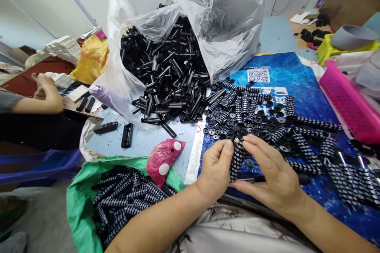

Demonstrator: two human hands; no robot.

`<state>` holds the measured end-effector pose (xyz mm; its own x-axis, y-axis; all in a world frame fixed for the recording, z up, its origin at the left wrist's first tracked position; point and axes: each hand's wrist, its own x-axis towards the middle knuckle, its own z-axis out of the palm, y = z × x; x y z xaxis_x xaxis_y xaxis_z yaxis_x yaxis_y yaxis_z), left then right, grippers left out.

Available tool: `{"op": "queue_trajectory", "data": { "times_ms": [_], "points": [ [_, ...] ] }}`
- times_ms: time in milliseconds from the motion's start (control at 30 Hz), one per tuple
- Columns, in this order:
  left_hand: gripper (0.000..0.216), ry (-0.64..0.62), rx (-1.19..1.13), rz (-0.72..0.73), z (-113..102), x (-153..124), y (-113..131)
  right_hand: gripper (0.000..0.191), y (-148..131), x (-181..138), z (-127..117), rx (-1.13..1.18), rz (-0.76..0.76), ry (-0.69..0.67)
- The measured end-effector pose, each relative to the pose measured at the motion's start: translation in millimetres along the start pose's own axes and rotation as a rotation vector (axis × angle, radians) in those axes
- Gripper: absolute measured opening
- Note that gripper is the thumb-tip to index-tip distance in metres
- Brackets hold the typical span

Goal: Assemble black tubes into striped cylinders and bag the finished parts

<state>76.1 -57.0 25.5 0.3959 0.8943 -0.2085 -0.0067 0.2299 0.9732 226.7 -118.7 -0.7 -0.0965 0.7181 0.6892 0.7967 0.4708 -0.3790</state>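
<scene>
In the head view, a black cylinder of stacked rings with white characters [236, 161] stands nearly upright between my hands. My left hand [214, 168] is closed on its left side, thumb near the top. My right hand [274, 174] spans it from the right, with fingertips at the upper end and the thumb at the lower end. A small pale spot shows at the cylinder's top. Behind my hands lie loose black discs [228, 120] and similar lettered cylinders [305, 146]. Some cylinders at the right [346, 184] have metal rods sticking out.
A big clear plastic bag [234, 19] spills black tubular parts [178, 75] onto the table. Left of me, a green sack [77, 201] holds many lettered cylinders, beside a pink dotted pouch [158, 158]. A pink basket [350, 102] stands right. Another person's arm [38, 101] is at far left.
</scene>
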Motion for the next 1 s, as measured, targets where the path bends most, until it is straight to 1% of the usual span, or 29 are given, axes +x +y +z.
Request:
{"op": "queue_trajectory", "data": {
  "times_ms": [67,167,267,367,400,433,467,500,567,600,633,700,767,833,900,933,1000],
  "points": [
    [0.041,-0.021,-0.067,-0.031,-0.2,0.2,3.9,0.09,-1.2,-0.8,-0.1,-0.051,-0.008,0.01],
    [0.043,-0.052,-0.129,-0.117,-4.3,1.2,9.5,0.088,-1.6,-2.7,0.2,-0.106,-0.029,-0.019],
    [0.046,-0.119,-0.196,-0.238,-10.3,2.6,10.4,0.086,-2.8,-4.6,1.9,-0.121,-0.023,-0.076],
    [0.048,-0.184,-0.316,-0.374,-16.3,4.4,4.6,0.09,-2.2,-8.5,3.5,-0.072,0.031,-0.108],
    [0.048,-0.185,-0.328,-0.382,-19.3,5.3,1.3,0.092,-1.1,-11.2,3.4,-0.053,0.046,-0.117],
    [0.047,-0.175,-0.306,-0.351,-23.4,6.6,-2.3,0.092,0.6,-15.0,2.9,-0.042,0.049,-0.128],
    [0.043,-0.153,-0.24,-0.28,-29.0,8.2,-6.1,0.086,2.5,-19.8,2.1,-0.044,0.04,-0.149],
    [0.038,-0.127,-0.128,-0.18,-36.1,10.1,-9.8,0.074,4.6,-25.3,1.0,-0.057,0.024,-0.182],
    [0.027,-0.069,0.175,0.033,-53.9,14.5,-15.9,0.036,8.1,-37.2,-1.5,-0.079,-0.015,-0.271],
    [0.024,-0.053,0.34,0.106,-63.6,16.8,-18.1,0.021,9.2,-42.3,-2.8,-0.086,-0.027,-0.306],
    [0.022,-0.05,0.496,0.145,-72.7,19.0,-19.7,0.013,9.6,-46.2,-4.0,-0.092,-0.029,-0.326],
    [0.02,-0.073,0.733,0.151,-87.3,23.2,-20.8,0.012,9.1,-48.3,-6.4,-0.095,-0.012,-0.319],
    [0.021,-0.133,0.839,0.092,-94.9,27.0,-20.1,0.013,8.1,-42.5,-7.9,-0.097,0.032,-0.268],
    [0.025,-0.187,0.826,0.001,-96.2,29.8,-19.0,0.013,8.0,-32.1,-7.3,-0.082,0.09,-0.204],
    [0.031,-0.211,0.787,-0.078,-94.2,30.9,-18.1,0.014,9.2,-21.8,-3.3,-0.094,0.136,-0.118],
    [0.032,-0.208,0.775,-0.098,-92.8,30.9,-18.0,0.014,10.0,-17.9,-0.1,-0.11,0.143,-0.105],
    [0.034,-0.199,0.775,-0.1,-90.8,30.7,-18.1,0.015,11.2,-12.9,6.8,-0.153,0.143,-0.172]
  ]
}}
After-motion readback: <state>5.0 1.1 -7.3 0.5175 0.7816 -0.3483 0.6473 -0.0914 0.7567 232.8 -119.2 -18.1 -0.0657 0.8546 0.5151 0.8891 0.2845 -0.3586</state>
